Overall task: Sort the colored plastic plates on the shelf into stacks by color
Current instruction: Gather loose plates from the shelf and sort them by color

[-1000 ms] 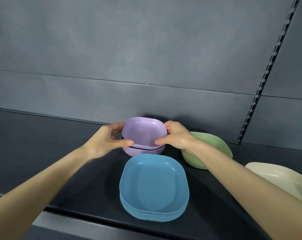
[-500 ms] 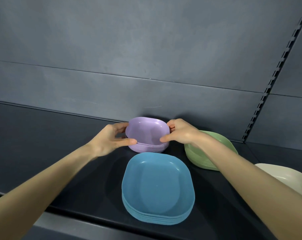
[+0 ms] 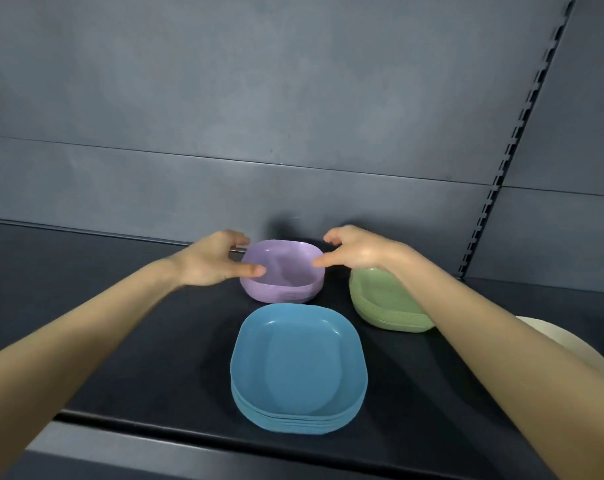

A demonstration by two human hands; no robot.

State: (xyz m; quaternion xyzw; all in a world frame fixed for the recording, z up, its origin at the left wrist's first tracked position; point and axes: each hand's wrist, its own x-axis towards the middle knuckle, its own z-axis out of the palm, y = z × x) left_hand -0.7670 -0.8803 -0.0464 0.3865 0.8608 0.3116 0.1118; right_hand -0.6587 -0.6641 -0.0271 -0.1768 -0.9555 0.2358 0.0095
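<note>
While both arms reach over the blue stack [image 3: 298, 368], the person's left hand [image 3: 214, 263] and right hand [image 3: 357, 252] bracket the purple stack [image 3: 281, 275] just behind it, one at each side of the rim. Neither hand grips anything. The left fingers are spread w/ the thumb stretched over the near-left rim, and the right fingers hang loosely curled w/ a fingertip at the near-right rim. Whether either tip actually touches plastic can't be told from this angle. Flanking the rim like that looks like squaring-up or letting go, prob. so the plates sit nested straight.

Purple plates are upright and nested, several rims showing at the side, the top one holding nothing. The blue stack shows approx. the same layering, its top plate also w/ nothing in it. A green stack [image 3: 375, 303] stands behind and right of the blue stack, partly hidden by the right forearm; its edge lines suggest several plates. Farther right of the blue stack, a cream plate [image 3: 549, 336] pokes out from behind that forearm; single or stacked, can't say.

Each colour in view has its own pile on the dark shelf [image 3: 120, 341] and no mixed pile shows, so the sort looks close to done, tho the frame cuts off whatever lies farther right. Gaps btwn blue, purple and green prob. keep colours distinct and leave finger room at the rims.
</note>
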